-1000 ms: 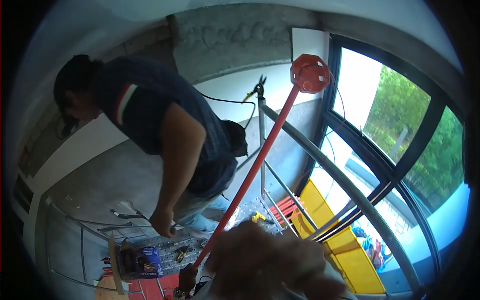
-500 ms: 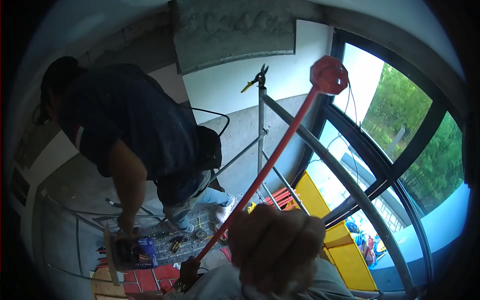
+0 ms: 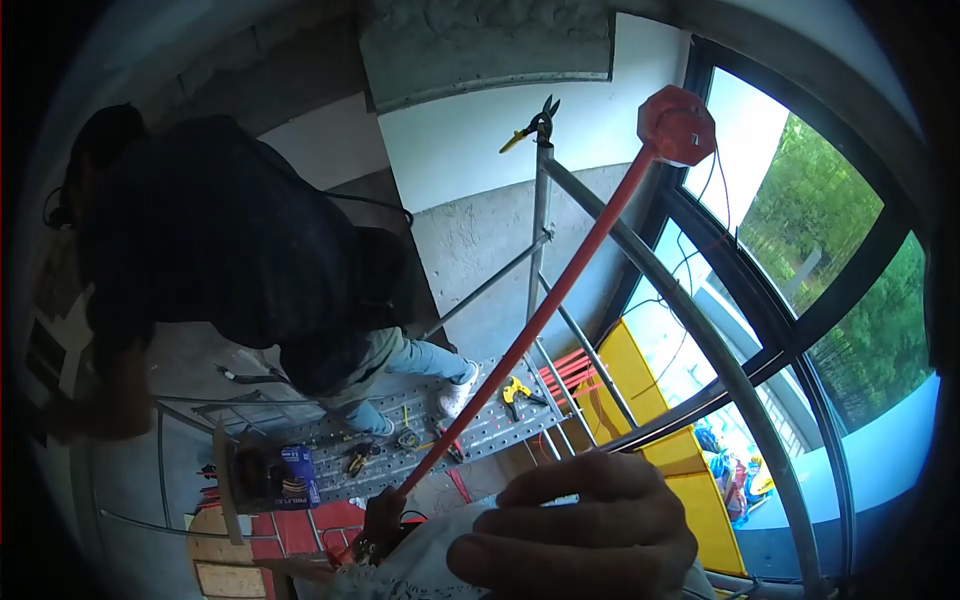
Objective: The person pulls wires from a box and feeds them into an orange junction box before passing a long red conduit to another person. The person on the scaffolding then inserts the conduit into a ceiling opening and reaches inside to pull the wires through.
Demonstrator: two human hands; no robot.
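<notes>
A long red pipe (image 3: pixel 530 330) runs diagonally up to a red octagonal box (image 3: pixel 677 125) at its top end. Around the pipe's lower end my left hand (image 3: pixel 383 520) is closed, small and dim near the bottom edge. Close to the camera, my right hand (image 3: pixel 590 525) is in front of my light-coloured clothing, its loosely bent fingers partly apart and nothing visible in them. The pipe passes in front of a metal scaffold rail (image 3: pixel 690 310). Yellow-handled snips (image 3: pixel 533 125) are at the top of a scaffold post.
A co-worker in dark clothes (image 3: pixel 240 230) stands on a perforated platform (image 3: pixel 400 465) at the left. On it lie a yellow-and-black tool (image 3: pixel 518 395), pliers (image 3: pixel 362 458) and a blue box (image 3: pixel 298 475). Yellow panels (image 3: pixel 700 490) and a black-framed window (image 3: pixel 785 335) are at the right.
My right hand has loosened from a fist and moved slightly right and down. The co-worker's arm has swung left, away from the blue box. The view has shifted slightly.
</notes>
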